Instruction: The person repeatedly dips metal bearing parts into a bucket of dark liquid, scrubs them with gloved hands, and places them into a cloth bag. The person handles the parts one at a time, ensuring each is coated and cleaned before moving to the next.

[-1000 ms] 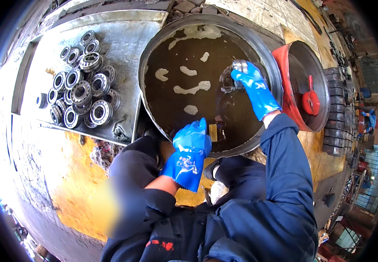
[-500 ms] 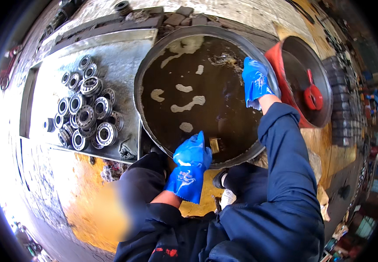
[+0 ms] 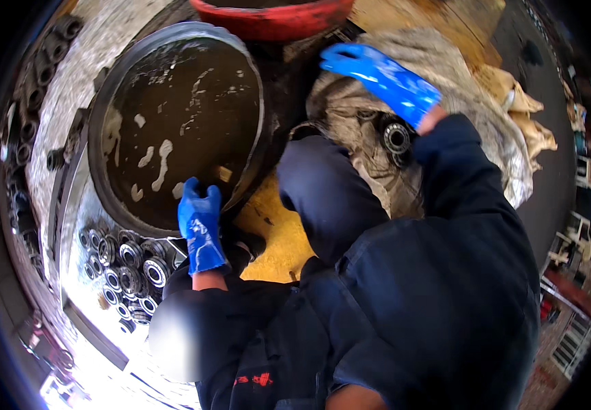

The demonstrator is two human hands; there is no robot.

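Fingers [image 3: 196, 198] on black basin [image 3: 104, 123] rim, right hand [image 3: 384, 78] over sacking [image 3: 473, 123]

Glossy blue rubber gloves cover both hands [image 3: 200, 225], near shiny metal bearings [image 3: 126, 263] and rough, grimy cloth sacking [image 3: 473, 130].

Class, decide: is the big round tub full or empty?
Partly full: the round tub holds dark liquid with pale foam patches, its surface below the rim; depth cannot be told.

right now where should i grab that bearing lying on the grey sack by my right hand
Take the bearing by its outer ring, fingers across opposite sides, coming straight down from above. It lies flat on the sack, round face up, nestled in a fold, so the rim is probably the surest hold. The right hand hovers just above.
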